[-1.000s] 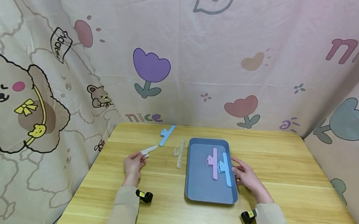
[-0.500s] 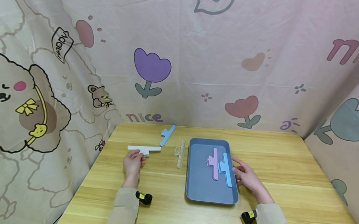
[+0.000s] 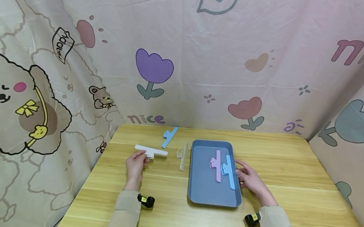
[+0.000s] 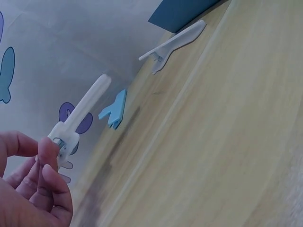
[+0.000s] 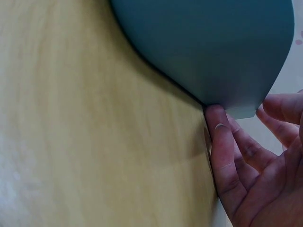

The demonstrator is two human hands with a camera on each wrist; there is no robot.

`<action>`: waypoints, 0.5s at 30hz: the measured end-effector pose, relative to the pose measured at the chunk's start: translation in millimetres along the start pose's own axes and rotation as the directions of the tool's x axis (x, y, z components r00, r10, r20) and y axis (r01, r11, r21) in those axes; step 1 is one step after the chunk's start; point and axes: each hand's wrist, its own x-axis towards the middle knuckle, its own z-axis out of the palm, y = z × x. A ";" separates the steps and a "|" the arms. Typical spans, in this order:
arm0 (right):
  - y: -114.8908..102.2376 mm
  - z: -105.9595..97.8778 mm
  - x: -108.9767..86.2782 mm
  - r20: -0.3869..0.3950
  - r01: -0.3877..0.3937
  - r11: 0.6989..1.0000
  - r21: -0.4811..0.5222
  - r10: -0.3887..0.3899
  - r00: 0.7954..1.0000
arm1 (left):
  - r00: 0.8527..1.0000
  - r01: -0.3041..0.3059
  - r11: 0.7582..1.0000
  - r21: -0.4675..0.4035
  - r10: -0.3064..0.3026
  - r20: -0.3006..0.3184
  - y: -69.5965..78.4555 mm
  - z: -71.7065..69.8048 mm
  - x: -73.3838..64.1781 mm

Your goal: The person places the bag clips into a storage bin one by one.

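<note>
My left hand point(image 3: 135, 165) pinches a white bag clip point(image 3: 159, 152) by its handle part, a little above the table; in the left wrist view the clip's bar point(image 4: 90, 101) points up and away from my fingers. My right hand point(image 3: 250, 178) rests at the right side of a blue-grey tray point(image 3: 201, 192), its fingers point(image 5: 222, 153) touching the outer wall in the right wrist view. A purple clip point(image 3: 218, 169) and a light blue clip point(image 3: 230, 175) lie side by side in the tray.
A clear ruler-like clip point(image 3: 182, 159) lies between my left hand and the tray. Farther back lies another blue clip point(image 3: 169, 137). The wooden table point(image 3: 163, 200) ends at a patterned cloth point(image 3: 188, 103) behind and at both sides.
The white clip has turned in my left fingers, from slanting up to the right to lying nearly crosswise, right end slightly lower. My right hand and the tray stay put.
</note>
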 end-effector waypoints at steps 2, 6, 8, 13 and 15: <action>0.2 0.0 0.3 -0.001 0.000 1.000 0.000 0.000 1.000 | 1.000 -0.001 1.000 0.018 0.001 0.011 -0.4 -0.1 -0.6; 0.8 0.1 0.1 -0.001 0.001 1.000 -0.003 -0.001 1.000 | 0.998 0.023 0.997 0.079 -0.028 0.058 -1.8 -0.9 -2.1; 1.0 0.1 -0.1 0.001 0.003 1.000 -0.004 -0.003 1.000 | 0.993 0.049 0.991 0.126 -0.062 0.098 -2.6 -1.6 -3.3; 1.6 -0.4 0.3 0.003 0.010 1.000 -0.004 -0.010 1.000 | 0.966 0.069 0.957 0.282 -0.135 0.220 -4.9 -2.9 -6.3; 1.8 -0.5 0.4 0.004 0.012 1.000 -0.004 -0.012 1.000 | 0.957 0.057 0.944 0.324 -0.145 0.252 -6.1 -3.1 -6.7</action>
